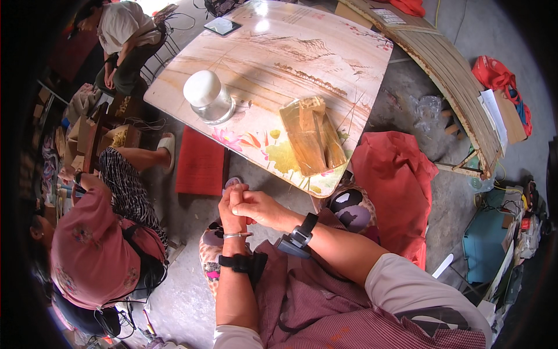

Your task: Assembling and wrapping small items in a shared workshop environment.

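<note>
My left hand (pixel 230 216) and my right hand (pixel 260 207) are together above my lap, just short of the table's near edge. The right hand's fingers are closed over the left hand. My left hand's fingers look bent and are partly covered, so anything inside them is hidden. A small purplish rounded patch (pixel 233 182) shows just beyond the fingertips; I cannot make out what it is. On the table (pixel 256 70), a clear jar with a white lid (pixel 210 98) stands upright. Right of it lies an amber, see-through wrapped packet (pixel 312 136).
A phone (pixel 222 25) lies at the table's far left corner. Red boxes (pixel 199 160) stand beneath the left edge. Red cloth (pixel 395 186) hangs at the right, near a slatted bench (pixel 442 64). One person in pink (pixel 104 250) sits close on my left, another (pixel 125 35) farther off.
</note>
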`<act>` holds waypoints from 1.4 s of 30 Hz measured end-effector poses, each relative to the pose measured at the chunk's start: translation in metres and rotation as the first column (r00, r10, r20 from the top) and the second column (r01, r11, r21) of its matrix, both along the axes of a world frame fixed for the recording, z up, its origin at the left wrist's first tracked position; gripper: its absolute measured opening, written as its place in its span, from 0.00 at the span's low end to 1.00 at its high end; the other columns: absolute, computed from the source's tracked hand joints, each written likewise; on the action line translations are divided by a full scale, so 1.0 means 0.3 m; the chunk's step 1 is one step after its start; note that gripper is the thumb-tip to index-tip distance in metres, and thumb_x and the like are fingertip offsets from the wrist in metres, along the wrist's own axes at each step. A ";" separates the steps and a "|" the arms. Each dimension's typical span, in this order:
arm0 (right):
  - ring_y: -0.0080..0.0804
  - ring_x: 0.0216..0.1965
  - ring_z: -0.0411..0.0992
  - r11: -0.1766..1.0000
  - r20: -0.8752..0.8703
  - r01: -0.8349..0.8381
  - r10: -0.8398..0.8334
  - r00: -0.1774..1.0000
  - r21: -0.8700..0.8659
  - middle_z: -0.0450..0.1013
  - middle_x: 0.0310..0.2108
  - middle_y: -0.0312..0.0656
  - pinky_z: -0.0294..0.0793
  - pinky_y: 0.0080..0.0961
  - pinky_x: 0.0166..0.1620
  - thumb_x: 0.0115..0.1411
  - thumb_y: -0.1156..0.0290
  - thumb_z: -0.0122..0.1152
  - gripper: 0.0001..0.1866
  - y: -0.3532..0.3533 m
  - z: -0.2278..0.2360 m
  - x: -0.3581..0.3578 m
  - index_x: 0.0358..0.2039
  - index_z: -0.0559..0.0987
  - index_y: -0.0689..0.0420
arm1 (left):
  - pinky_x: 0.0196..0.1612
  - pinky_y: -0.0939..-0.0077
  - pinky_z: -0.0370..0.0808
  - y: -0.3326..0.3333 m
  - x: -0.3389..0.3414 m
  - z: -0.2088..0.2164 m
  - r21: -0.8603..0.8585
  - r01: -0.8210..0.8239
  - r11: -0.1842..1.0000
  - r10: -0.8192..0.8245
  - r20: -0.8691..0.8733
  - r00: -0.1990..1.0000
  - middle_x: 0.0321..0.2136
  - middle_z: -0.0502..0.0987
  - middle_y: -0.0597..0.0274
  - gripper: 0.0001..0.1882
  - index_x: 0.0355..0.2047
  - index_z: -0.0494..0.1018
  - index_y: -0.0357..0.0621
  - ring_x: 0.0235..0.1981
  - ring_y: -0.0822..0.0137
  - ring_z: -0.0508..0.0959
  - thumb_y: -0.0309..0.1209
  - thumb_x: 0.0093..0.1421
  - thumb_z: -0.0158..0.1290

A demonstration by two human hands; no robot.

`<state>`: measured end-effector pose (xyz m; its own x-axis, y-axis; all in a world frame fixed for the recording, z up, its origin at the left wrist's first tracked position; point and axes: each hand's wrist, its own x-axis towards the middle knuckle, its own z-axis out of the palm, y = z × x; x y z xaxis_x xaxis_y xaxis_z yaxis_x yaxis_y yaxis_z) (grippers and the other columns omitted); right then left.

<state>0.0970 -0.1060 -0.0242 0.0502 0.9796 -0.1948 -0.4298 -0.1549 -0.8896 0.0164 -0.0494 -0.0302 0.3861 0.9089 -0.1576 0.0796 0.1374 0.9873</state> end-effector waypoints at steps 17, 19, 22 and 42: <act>0.18 0.20 0.63 0.998 -0.014 0.056 -0.056 0.998 -0.022 0.65 0.17 0.34 0.62 0.16 0.22 0.50 0.60 0.49 0.16 -0.010 0.019 -0.004 0.23 0.71 0.63 | 0.24 0.84 0.63 0.004 0.000 -0.023 -0.037 -0.030 0.999 0.031 0.028 0.999 0.18 0.68 0.66 0.15 0.24 0.71 0.36 0.20 0.76 0.66 0.37 0.54 0.43; 0.18 0.20 0.63 0.998 -0.005 0.069 -0.069 0.998 0.002 0.65 0.17 0.34 0.62 0.16 0.22 0.50 0.60 0.49 0.16 -0.010 0.003 -0.003 0.23 0.71 0.63 | 0.24 0.85 0.63 0.001 0.004 -0.012 -0.047 -0.030 0.998 0.032 0.042 0.999 0.18 0.69 0.66 0.15 0.24 0.71 0.36 0.20 0.76 0.66 0.37 0.54 0.43; 0.17 0.22 0.64 1.000 0.070 -0.012 0.012 0.997 0.000 0.66 0.22 0.33 0.64 0.13 0.24 0.52 0.62 0.49 0.13 -0.003 -0.007 -0.003 0.28 0.71 0.59 | 0.24 0.85 0.63 -0.002 0.004 0.003 -0.006 0.000 1.000 0.001 0.026 1.000 0.18 0.69 0.66 0.15 0.24 0.71 0.36 0.21 0.76 0.66 0.36 0.54 0.43; 0.18 0.21 0.62 1.000 0.040 0.012 -0.011 0.999 -0.017 0.65 0.19 0.33 0.62 0.16 0.22 0.50 0.61 0.49 0.15 -0.006 0.010 0.000 0.24 0.71 0.62 | 0.31 0.84 0.67 0.011 -0.012 -0.023 -0.044 0.023 0.999 -0.023 0.005 1.000 0.26 0.73 0.62 0.14 0.27 0.71 0.35 0.26 0.73 0.71 0.35 0.55 0.43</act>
